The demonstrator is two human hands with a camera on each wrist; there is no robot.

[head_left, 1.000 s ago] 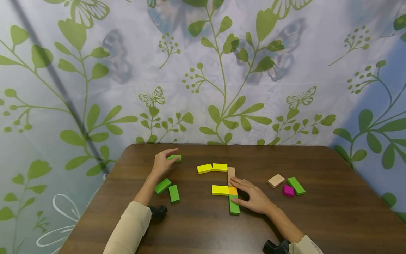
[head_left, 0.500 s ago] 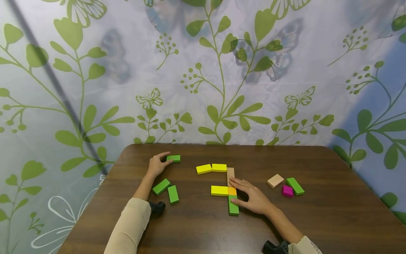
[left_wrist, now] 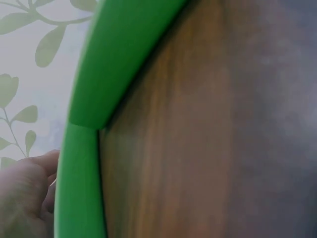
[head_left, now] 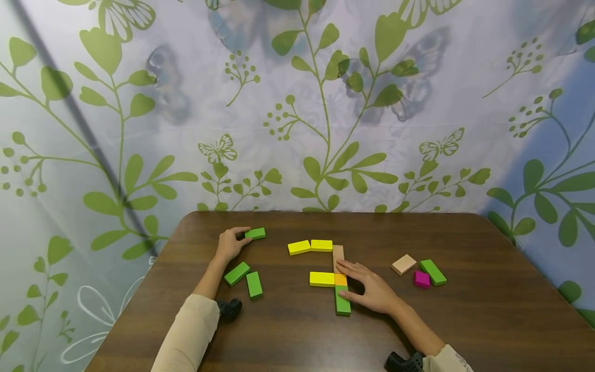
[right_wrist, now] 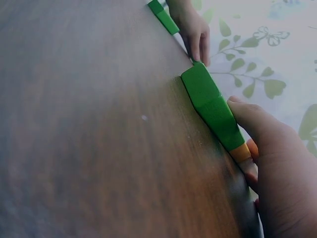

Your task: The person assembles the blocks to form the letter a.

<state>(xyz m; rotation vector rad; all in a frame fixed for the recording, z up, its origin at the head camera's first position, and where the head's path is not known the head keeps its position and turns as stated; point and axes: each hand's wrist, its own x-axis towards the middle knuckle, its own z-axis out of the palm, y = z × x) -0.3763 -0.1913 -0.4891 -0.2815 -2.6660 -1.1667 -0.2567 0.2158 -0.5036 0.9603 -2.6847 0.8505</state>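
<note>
My left hand (head_left: 229, 245), in the head view, pinches the left end of a green block (head_left: 256, 233) near the table's back edge between thumb and finger. My right hand (head_left: 372, 289) rests along a column of blocks with its fingers fairly straight. Its fingertips touch a beige block (head_left: 338, 254), and its thumb lies by a green block (head_left: 342, 305) at the near end. An orange block (head_left: 341, 279) sits between those two. Yellow blocks (head_left: 322, 279) (head_left: 322, 245) extend left from the column, and another yellow block (head_left: 299, 248) continues the far row at a slight angle.
Two loose green blocks (head_left: 237, 274) (head_left: 254, 285) lie beside the left forearm. Right of the column are a beige block (head_left: 404, 264), a magenta block (head_left: 422, 279) and a green block (head_left: 433, 272). A patterned cloth (head_left: 297, 129) hangs behind the brown table (head_left: 288, 330).
My left hand has drawn back a little to the left and lower, its thumb and finger closing on the green block, which has turned slightly. The right hand has stayed still.
</note>
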